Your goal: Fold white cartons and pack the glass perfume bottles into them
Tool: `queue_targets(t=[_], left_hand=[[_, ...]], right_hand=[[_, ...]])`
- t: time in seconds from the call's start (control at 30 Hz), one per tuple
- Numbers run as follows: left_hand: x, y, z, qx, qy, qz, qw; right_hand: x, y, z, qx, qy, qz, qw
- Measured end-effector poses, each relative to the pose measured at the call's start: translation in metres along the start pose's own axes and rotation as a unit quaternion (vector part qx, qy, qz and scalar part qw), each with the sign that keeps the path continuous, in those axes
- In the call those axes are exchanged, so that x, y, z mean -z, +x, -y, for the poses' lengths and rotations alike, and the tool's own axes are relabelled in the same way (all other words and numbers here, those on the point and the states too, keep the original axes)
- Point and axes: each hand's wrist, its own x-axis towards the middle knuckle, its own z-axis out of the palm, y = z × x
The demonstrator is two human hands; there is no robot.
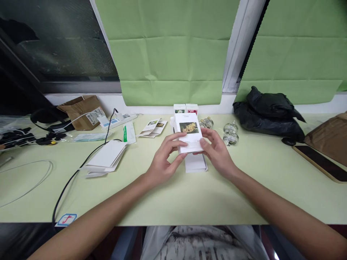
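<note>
Between my two hands is a white box with a picture of yellow flowers, tilted up toward me above the table. My left hand grips its left side, fingertips on the front and thumb at the bottom edge. My right hand is closed round its right side, thumb on the front. Below the box lies a white folded card piece. Two small white boxes with flower pictures stand behind, against the wall. Round clear ornaments with gold tops lie right of my right hand.
White flat cartons and printed flat cartons lie to the left. A black cable crosses the table beside an open cardboard box. On the right are a black plastic bag, a phone and a brown paper package.
</note>
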Motion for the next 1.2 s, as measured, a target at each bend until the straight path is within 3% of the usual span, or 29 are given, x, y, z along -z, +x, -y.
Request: queue_targets(t=[0.1, 0.23, 0.3, 0.43, 0.57, 0.63, 0.7, 0.77, 0.9, 1.0, 1.2], left_hand=[[0.001, -0.001, 0.002, 0.004, 0.031, 0.019, 0.999], [-0.006, -0.005, 0.008, 0.053, -0.003, -0.013, 0.998], [-0.011, -0.007, 0.009, 0.090, -0.053, -0.002, 0.995], [-0.018, -0.009, 0.011, 0.133, -0.134, -0.006, 0.982], [-0.011, -0.006, 0.016, 0.137, -0.126, -0.030, 0.982], [-0.003, -0.003, 0.022, 0.121, -0.101, -0.009, 0.987], [0.005, -0.002, 0.027, 0.113, -0.080, 0.021, 0.990], [0.009, -0.002, 0.031, 0.121, -0.066, 0.039, 0.990], [0.007, -0.004, 0.033, 0.155, -0.064, 0.057, 0.984], [0.005, -0.004, 0.033, 0.162, -0.052, 0.055, 0.984], [0.007, -0.005, 0.037, 0.173, -0.053, 0.062, 0.982]], right_hand=[[0.001, 0.003, -0.002, -0.015, -0.030, 0.001, 0.999], [-0.003, -0.004, -0.007, 0.057, -0.174, -0.061, 0.981], [-0.008, -0.010, -0.009, 0.090, -0.232, -0.055, 0.967], [-0.013, -0.017, -0.013, 0.155, -0.272, 0.042, 0.949], [-0.007, -0.016, -0.009, 0.217, -0.287, 0.132, 0.924], [-0.003, -0.013, -0.003, 0.254, -0.303, 0.117, 0.911], [0.001, -0.010, 0.004, 0.294, -0.334, 0.057, 0.894], [0.004, -0.006, 0.010, 0.321, -0.383, 0.007, 0.866], [0.009, -0.001, 0.015, 0.369, -0.459, -0.024, 0.808], [0.012, 0.000, 0.016, 0.387, -0.464, -0.014, 0.796], [0.013, 0.001, 0.027, 0.381, -0.509, 0.067, 0.769]])
